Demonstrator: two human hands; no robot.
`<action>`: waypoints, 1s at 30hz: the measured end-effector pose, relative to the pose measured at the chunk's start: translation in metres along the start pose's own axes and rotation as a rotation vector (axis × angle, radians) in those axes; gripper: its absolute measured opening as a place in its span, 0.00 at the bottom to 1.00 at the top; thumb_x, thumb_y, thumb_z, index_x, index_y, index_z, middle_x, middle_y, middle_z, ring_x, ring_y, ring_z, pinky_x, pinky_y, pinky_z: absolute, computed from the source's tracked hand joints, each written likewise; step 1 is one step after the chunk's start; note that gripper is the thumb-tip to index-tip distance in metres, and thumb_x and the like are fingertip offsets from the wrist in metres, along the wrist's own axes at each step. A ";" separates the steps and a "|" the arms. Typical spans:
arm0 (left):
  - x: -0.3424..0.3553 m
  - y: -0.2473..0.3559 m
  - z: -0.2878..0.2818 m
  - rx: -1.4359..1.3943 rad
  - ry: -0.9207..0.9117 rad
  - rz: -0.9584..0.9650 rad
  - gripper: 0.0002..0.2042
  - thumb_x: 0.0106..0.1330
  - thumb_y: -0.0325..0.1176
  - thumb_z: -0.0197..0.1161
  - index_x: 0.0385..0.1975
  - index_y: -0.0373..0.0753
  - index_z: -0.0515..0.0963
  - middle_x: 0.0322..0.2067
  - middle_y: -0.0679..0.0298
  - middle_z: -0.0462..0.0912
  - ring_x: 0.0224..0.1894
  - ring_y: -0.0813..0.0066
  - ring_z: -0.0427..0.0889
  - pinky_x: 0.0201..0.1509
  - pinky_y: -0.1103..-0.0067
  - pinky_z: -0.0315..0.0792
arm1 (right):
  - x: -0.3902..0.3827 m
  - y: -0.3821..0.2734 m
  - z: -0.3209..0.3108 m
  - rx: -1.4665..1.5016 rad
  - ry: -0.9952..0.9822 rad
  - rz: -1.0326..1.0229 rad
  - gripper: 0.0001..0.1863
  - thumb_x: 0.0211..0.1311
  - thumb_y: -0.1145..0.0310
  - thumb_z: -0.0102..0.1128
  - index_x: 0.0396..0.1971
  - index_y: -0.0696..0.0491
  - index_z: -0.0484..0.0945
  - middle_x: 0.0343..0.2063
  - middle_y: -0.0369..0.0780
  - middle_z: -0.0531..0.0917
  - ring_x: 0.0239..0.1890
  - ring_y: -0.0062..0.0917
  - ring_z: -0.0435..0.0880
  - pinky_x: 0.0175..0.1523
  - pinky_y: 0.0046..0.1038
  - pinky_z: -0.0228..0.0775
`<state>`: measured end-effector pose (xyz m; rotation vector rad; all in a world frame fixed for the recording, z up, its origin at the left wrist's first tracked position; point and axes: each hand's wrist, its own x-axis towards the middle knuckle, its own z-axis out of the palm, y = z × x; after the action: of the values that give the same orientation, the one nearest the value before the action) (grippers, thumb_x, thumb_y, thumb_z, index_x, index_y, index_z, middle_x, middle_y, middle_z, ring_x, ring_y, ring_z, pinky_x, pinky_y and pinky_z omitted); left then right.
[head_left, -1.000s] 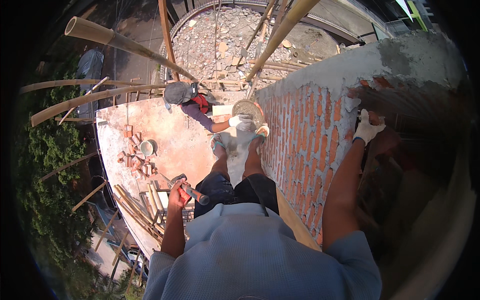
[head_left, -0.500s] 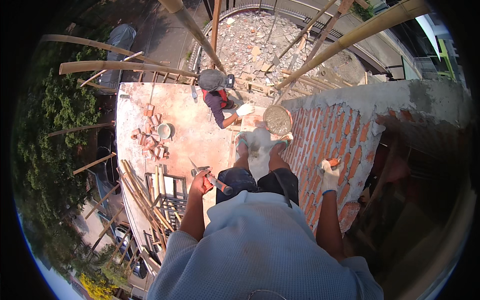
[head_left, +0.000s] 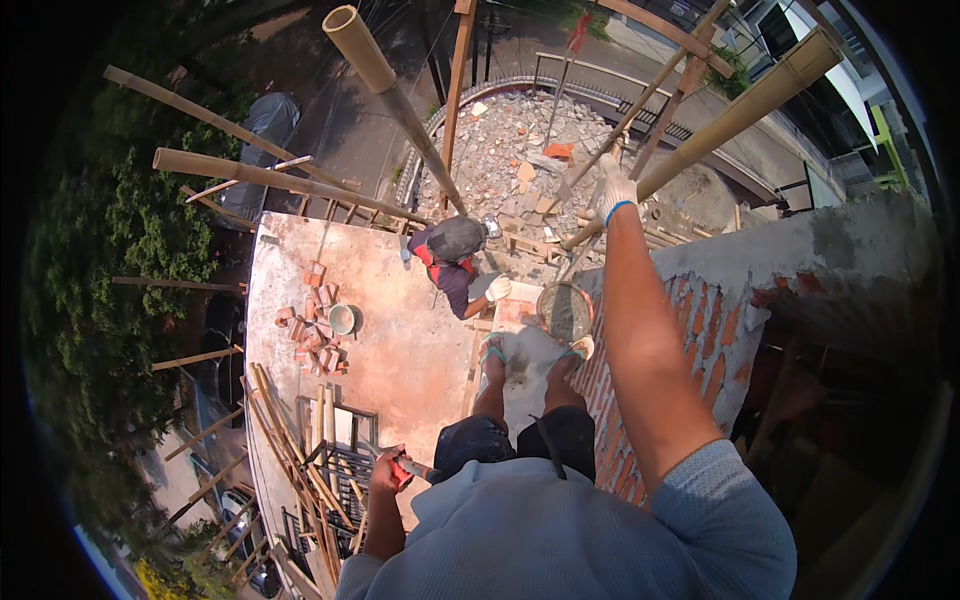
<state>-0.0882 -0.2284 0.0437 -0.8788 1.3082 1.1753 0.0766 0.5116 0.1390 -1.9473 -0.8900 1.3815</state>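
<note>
My right hand (head_left: 617,188), in a white glove with a blue cuff, is stretched far out ahead. Its fingers are extended and look free of any object. An orange-red piece of brick (head_left: 558,151) shows against the rubble, apart from that hand, and seems to be in the air. Low on the left, my left hand (head_left: 384,472) is bare and closed around a hand tool (head_left: 420,471) with a red and grey handle. The tool's far end is hard to make out. By my sandalled feet stands a round bucket of grey mortar (head_left: 565,312), partly shaded.
A co-worker in a grey cap (head_left: 456,241) crouches ahead, left of the bucket. Loose bricks (head_left: 318,335) lie around a pale bucket (head_left: 342,319) on the slab. Bamboo poles (head_left: 400,110) jut overhead. The brick wall (head_left: 690,330) rises at right; rubble (head_left: 510,150) lies below.
My right arm has swung forward from beside the wall, and the brick piece has left that hand. My left hand, with the tool, has dropped lower. The view has shifted.
</note>
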 end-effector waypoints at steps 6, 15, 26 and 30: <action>-0.004 -0.010 -0.023 -0.055 -0.031 -0.039 0.08 0.64 0.31 0.58 0.39 0.37 0.77 0.26 0.62 0.78 0.29 0.65 0.79 0.34 0.67 0.77 | -0.063 -0.016 0.000 -0.407 -0.144 -0.706 0.28 0.56 0.49 0.67 0.47 0.58 0.78 0.36 0.48 0.83 0.41 0.36 0.82 0.50 0.33 0.71; 0.019 0.014 0.002 0.305 -0.022 -0.084 0.18 0.58 0.31 0.56 0.49 0.35 0.78 0.27 0.61 0.79 0.29 0.66 0.80 0.36 0.67 0.78 | -0.104 0.090 -0.283 -0.355 0.599 -0.517 0.23 0.59 0.61 0.67 0.49 0.60 0.76 0.36 0.42 0.83 0.39 0.27 0.81 0.47 0.27 0.73; 0.017 0.078 0.111 0.879 -0.156 0.112 0.11 0.59 0.26 0.58 0.40 0.30 0.81 0.25 0.62 0.78 0.25 0.70 0.80 0.33 0.73 0.77 | -0.005 0.114 -0.389 -0.876 0.700 -0.153 0.47 0.59 0.45 0.61 0.67 0.64 0.58 0.62 0.58 0.69 0.64 0.47 0.70 0.66 0.39 0.63; 0.004 0.079 0.150 1.012 -0.174 0.142 0.13 0.58 0.23 0.56 0.42 0.28 0.81 0.36 0.58 0.85 0.27 0.71 0.82 0.35 0.76 0.78 | -0.039 0.118 -0.388 -0.712 0.869 -0.233 0.37 0.67 0.49 0.54 0.63 0.65 0.65 0.59 0.58 0.73 0.60 0.47 0.74 0.62 0.39 0.67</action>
<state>-0.1277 -0.0654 0.0676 0.0542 1.5773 0.5241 0.4593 0.3783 0.1827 -2.4927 -1.1649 -0.0276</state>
